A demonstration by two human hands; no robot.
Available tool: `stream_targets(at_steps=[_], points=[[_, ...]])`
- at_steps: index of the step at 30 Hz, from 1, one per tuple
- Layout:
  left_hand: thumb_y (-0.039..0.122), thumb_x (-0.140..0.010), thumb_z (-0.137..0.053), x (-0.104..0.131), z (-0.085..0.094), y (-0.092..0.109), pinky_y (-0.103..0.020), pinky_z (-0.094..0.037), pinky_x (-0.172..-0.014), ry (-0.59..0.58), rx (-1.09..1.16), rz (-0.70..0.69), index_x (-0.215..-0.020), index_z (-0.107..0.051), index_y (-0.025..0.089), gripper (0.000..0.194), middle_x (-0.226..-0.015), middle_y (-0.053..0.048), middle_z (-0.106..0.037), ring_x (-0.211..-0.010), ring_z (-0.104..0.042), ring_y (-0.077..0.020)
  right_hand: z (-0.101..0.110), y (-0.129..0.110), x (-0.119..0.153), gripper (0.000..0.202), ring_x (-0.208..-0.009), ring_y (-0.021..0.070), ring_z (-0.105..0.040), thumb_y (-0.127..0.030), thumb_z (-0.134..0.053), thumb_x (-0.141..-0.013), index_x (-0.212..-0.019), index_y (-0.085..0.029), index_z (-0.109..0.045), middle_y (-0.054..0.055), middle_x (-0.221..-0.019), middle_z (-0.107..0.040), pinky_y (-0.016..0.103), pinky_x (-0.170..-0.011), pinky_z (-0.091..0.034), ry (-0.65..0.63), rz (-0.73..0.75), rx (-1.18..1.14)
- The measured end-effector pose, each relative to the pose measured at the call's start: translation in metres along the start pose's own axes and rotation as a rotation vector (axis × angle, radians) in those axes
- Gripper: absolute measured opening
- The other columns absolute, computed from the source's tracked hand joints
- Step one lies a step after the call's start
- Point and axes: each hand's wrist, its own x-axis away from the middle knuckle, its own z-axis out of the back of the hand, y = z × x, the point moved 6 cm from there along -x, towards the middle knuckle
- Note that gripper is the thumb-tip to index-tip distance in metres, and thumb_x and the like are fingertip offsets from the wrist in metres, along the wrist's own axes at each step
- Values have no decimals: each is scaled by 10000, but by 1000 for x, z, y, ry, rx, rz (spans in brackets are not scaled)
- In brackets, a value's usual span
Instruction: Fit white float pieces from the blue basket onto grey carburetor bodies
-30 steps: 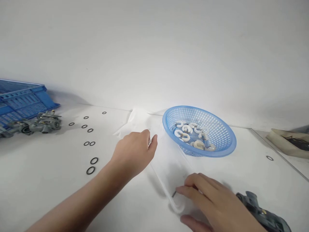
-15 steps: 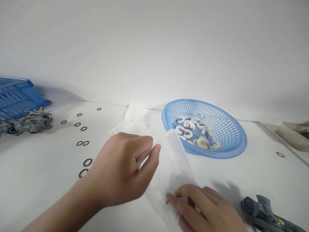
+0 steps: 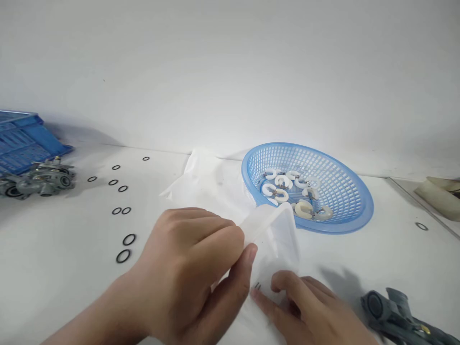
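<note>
Looks like the left hand (image 3: 194,263) just tipped up the white tray (image 3: 283,235) it's gripping, so tiny pins (image 3: 258,286) sit by the right hand (image 3: 305,306) (can't tell if it's pinching any).

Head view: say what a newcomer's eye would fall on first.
Probably the blue basket of white curved pieces, right of centre. Next, low in the middle, the left hand holds a tilted white tray, with the right hand close by at small dark pins. The black rings scattered at left also stand out.
</note>
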Motion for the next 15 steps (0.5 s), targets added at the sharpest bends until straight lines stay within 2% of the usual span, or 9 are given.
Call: stream_targets(at_steps=[2,5,8,11,15], points=[[134,-992,-579,0,-3,0,-395,-203,-517,-13,35,-11,-770,-219,257,441,-610,59,-260,-534,-195,-147,1,-2,-4,145,-698,213,-690,-381,-673,-1145,-1115,-303,-791,47,-955,-752,297,-636,-587,17,39,-2],[112,-989,-574,1,-4,-1,-395,-179,-531,-13,58,-22,-802,-194,255,448,-630,62,-235,-547,-173,-147,7,-3,-17,233,-811,249,-726,-499,-692,-1131,-1237,-317,-792,61,-986,-751,318,-705,-616,-27,106,-29],[101,-990,-563,1,-5,-2,-392,-170,-550,-21,51,-21,-815,-180,255,449,-640,59,-223,-556,-173,-151,17,0,-26,297,-909,274,-750,-549,-682,-1131,-1300,-327,-784,67,-1023,-761,327,-754,-640,-48,112,-54],[104,-995,-564,0,-4,-2,-384,-168,-553,-25,41,-26,-817,-182,256,448,-641,61,-227,-561,-166,-150,27,5,-27,293,-947,282,-766,-528,-660,-1146,-1326,-327,-775,67,-1056,-778,330,-776,-656,-56,83,-78],[122,-1010,-547,-1,-5,-7,-388,-165,-550,-27,22,-8,-812,-170,259,447,-641,63,-209,-567,-143,-153,41,9,-25,265,-952,264,-796,-424,-599,-1174,-1368,-321,-746,54,-1146,-814,321,-810,-680,-117,100,-148]])
